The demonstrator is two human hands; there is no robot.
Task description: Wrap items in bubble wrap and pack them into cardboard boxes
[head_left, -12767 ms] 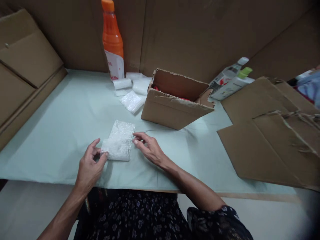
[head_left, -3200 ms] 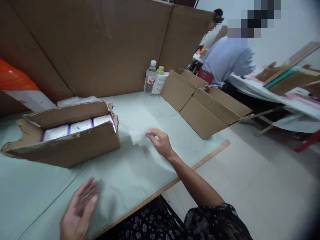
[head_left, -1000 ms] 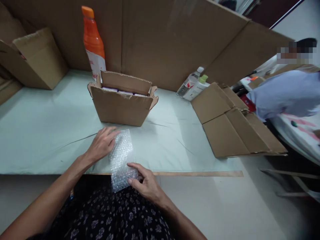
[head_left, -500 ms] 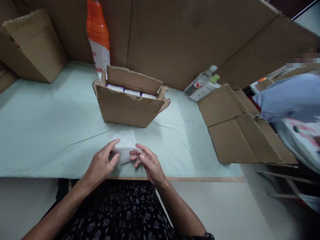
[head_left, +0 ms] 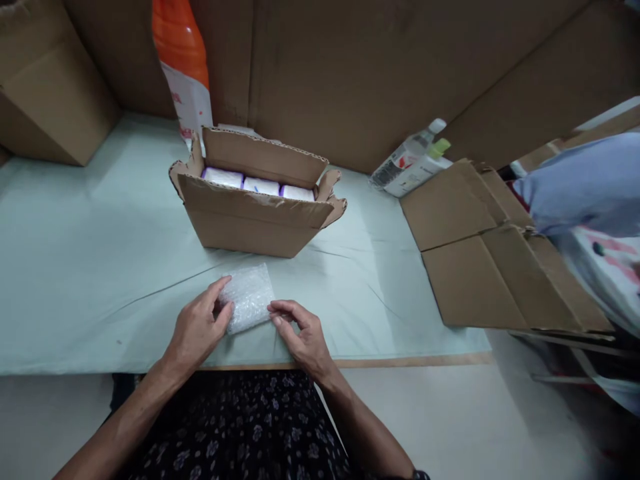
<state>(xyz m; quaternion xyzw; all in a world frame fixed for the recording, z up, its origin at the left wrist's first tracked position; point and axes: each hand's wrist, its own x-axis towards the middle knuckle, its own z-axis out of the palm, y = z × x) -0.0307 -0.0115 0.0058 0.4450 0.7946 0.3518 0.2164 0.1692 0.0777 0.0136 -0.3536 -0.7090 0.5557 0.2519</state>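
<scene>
A small square of bubble wrap (head_left: 249, 298) lies near the front edge of the table, between my two hands. Its left side is gripped between the thumb and fingers of my left hand (head_left: 201, 321). My right hand (head_left: 301, 335) pinches its right edge with thumb and forefinger. Whether anything is wrapped inside, I cannot tell. Just beyond it stands an open cardboard box (head_left: 250, 223) with its flaps up. Three white packs with purple edges (head_left: 261, 186) show in a row inside the box.
An orange-topped bottle (head_left: 183, 57) stands behind the box. Farther right, a clear bottle (head_left: 407, 157) and a white bottle with a green cap (head_left: 425, 167) lean together. Flattened cardboard (head_left: 487, 267) overhangs the table's right end. Another carton (head_left: 50, 87) is at the left.
My right hand has closed its thumb and forefinger on the right edge of the bubble wrap, which now looks flatter. My view has shifted slightly.
</scene>
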